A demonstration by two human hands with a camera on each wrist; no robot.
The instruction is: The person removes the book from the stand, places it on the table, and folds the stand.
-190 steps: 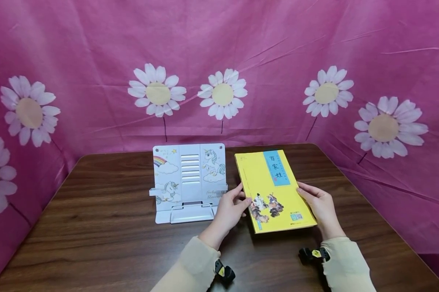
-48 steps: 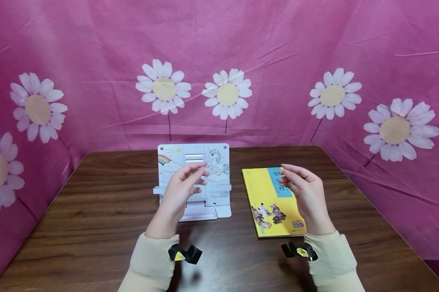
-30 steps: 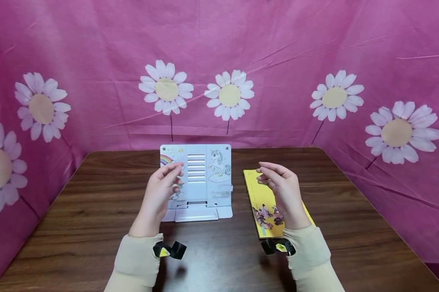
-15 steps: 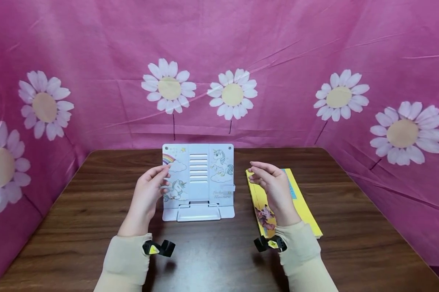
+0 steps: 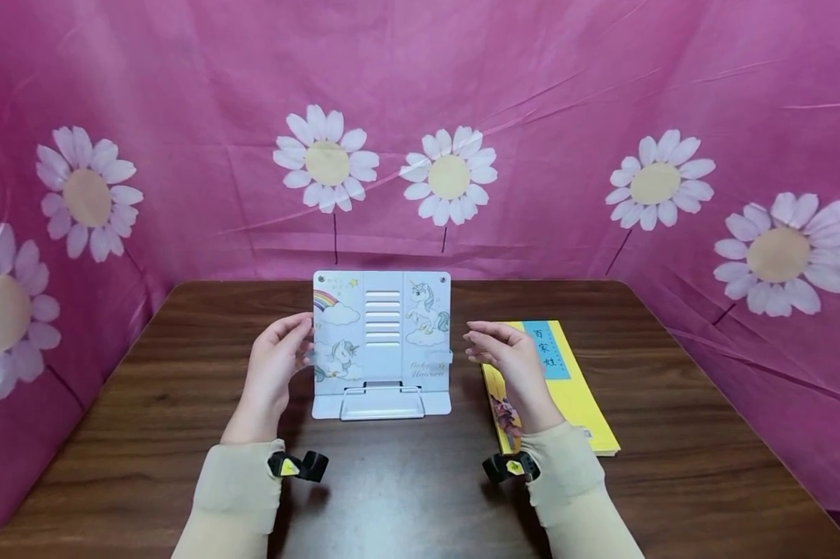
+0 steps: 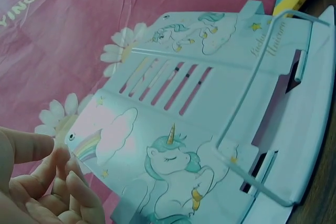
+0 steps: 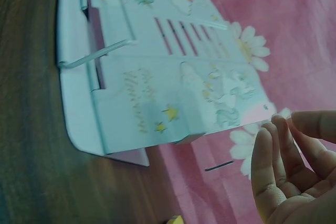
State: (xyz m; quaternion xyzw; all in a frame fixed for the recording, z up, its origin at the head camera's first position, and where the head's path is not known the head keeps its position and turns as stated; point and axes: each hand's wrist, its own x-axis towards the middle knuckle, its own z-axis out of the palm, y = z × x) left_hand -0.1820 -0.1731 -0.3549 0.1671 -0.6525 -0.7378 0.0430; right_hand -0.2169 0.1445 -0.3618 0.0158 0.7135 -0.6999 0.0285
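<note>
A white book stand (image 5: 381, 334) with unicorn prints stands upright at mid-table, its wire page holder (image 5: 381, 404) folded out at the front. Close by its left edge is my left hand (image 5: 273, 369), fingers loosely bent and nothing in them; whether a fingertip touches the edge I cannot tell. In the left wrist view those fingers (image 6: 34, 148) lie near the stand's upper corner. My right hand (image 5: 518, 369) hovers a little right of the stand, over part of a yellow book (image 5: 588, 404). Its loosely bent fingers (image 7: 265, 156) hold nothing and stay apart from the stand.
The brown wooden table (image 5: 392, 497) carries the stand and the book, which lies flat on the right. A pink cloth (image 5: 532, 78) with large daisies hangs behind and along both sides. Black cameras are strapped to both wrists.
Earlier both hands held the book; now it lies on the table, released. Both hands have since shifted left, and the left hand has gone from in front of the stand to its left edge.
</note>
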